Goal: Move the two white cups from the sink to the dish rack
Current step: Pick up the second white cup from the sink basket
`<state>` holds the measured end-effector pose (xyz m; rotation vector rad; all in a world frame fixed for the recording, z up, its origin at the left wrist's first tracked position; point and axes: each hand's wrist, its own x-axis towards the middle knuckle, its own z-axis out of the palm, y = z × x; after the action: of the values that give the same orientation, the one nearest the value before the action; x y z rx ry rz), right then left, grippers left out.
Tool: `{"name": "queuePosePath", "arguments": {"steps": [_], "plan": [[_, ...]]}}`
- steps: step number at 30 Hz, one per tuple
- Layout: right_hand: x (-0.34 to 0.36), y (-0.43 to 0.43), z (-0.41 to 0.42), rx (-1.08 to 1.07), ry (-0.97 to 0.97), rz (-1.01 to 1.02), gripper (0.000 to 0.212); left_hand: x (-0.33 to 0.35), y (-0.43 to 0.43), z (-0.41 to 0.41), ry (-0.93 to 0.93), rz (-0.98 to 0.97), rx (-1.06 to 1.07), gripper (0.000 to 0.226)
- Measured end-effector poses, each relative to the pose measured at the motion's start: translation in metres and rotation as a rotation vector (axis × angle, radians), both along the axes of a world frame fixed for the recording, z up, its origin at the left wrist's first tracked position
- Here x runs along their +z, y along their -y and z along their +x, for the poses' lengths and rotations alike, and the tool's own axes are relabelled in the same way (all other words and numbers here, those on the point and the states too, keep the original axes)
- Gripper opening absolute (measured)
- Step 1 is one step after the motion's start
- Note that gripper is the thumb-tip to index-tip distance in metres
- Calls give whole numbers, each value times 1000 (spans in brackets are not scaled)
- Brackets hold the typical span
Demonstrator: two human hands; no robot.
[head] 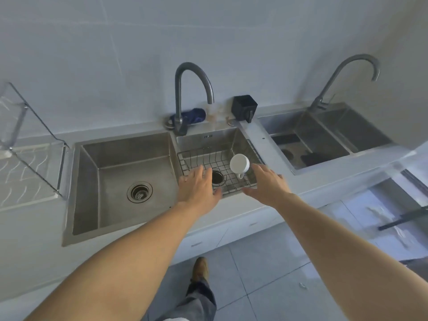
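One white cup (239, 163) sits upside down, handle toward me, in a wire basket (203, 156) hung in the smaller right basin of the steel double sink (125, 147). My left hand (198, 186) hovers over the basket's front left corner, fingers spread, holding nothing. Just right of the cup and apart from it, my right hand (266, 184) reaches in with its fingers apart and empty. I see only this one cup. A clear plastic dish rack (27, 144) stands on the counter at the far left.
A curved tap (183, 93) rises behind the sink, with a blue cloth (195, 115) and a black holder (244, 107) beside it. A second sink (324, 135) with its own tap (347, 70) lies to the right. The big left basin has a drain (139, 192).
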<state>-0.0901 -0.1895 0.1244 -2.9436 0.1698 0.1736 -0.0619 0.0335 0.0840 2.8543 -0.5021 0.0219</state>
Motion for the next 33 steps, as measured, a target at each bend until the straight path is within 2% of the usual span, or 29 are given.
{"name": "queuePosePath", "arguments": {"steps": [7,12,15,19,25,29,33], "plan": [[-22,66,84,45,-103,-77,82,-42,76,75,-109,-37,26,69],[-38,89,142,116,-155,-98,85,-58,99,108,-145,-37,73,69],[-50,96,168,191,-206,-100,80,-63,107,120,-178,-34,125,71],[-68,103,201,307,-279,-89,73,-75,118,127,-218,-60,247,68],[-89,105,242,565,-381,-116,95,-100,144,116,-303,-77,453,67],[-103,113,258,762,-406,-162,96,-118,177,102,-360,-91,621,68],[-113,119,263,831,-405,-164,95,-126,205,99,-381,-120,703,58]]}}
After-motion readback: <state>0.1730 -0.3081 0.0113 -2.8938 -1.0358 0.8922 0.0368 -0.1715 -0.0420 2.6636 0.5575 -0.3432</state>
